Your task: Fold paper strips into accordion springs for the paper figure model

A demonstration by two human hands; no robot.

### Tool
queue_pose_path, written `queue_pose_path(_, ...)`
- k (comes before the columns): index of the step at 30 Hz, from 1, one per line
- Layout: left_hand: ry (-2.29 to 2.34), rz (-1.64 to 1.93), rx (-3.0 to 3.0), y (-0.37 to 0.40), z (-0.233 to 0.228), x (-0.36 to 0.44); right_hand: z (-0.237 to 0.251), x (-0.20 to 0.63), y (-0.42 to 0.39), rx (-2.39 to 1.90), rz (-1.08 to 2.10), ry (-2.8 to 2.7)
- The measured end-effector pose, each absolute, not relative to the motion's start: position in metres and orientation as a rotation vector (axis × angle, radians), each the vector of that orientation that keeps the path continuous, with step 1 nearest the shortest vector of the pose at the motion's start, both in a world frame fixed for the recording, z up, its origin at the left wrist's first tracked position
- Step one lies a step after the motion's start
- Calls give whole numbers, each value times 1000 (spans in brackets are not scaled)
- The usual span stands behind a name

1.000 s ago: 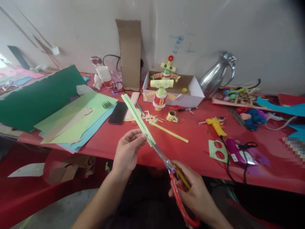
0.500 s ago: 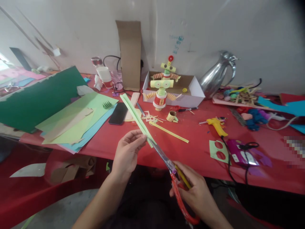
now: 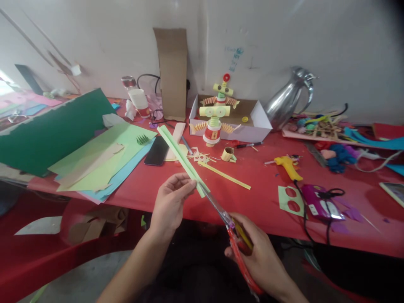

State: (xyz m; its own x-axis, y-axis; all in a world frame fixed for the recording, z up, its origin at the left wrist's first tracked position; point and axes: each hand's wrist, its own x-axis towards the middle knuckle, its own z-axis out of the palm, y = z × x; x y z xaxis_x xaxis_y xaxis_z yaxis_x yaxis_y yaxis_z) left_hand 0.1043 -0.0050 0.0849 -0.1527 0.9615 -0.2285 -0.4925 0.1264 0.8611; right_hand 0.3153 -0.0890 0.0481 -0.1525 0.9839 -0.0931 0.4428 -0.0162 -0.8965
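Observation:
My left hand point(image 3: 172, 198) pinches a long light-green paper strip point(image 3: 179, 155), which slants up and to the left over the table. Its near end is split lengthwise by the blades of the scissors point(image 3: 217, 206). Around the red and yellow handles of these scissors my right hand point(image 3: 255, 252) is closed. Beyond the strip stand two paper robot figures; the front figure point(image 3: 212, 130) has pleated arms and a red-and-white body, and the rear figure point(image 3: 223, 89) carries a red ring on top. A yellow paper strip point(image 3: 225, 175) lies to the right of my left hand.
Green and blue paper sheets point(image 3: 104, 155) and a dark phone point(image 3: 157, 150) lie left. A white box point(image 3: 252, 128), a steel jug point(image 3: 288, 99) and a cardboard piece point(image 3: 173, 75) stand along the wall. A yellow glue gun point(image 3: 288, 167) with its cord lies right, by a purple package point(image 3: 322, 202).
The scissors and the green strip have shifted very slightly; the blades remain at the strip's near end. Both hands keep their hold.

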Motion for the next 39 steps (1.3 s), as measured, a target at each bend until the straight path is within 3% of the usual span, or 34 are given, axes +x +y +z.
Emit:
queue_pose_path(9, 1061, 1362, 657, -9, 80, 109, 50, 316, -85, -1511, 1125, -1683)
queue_pose_path(16, 1054, 1346, 640, -10, 80, 109, 55, 313, -80, -1452, 1351, -1513)
queue_pose_path(39, 1021, 1341, 686, -8, 78, 111, 47, 314, -87, -1514, 1138, -1627)
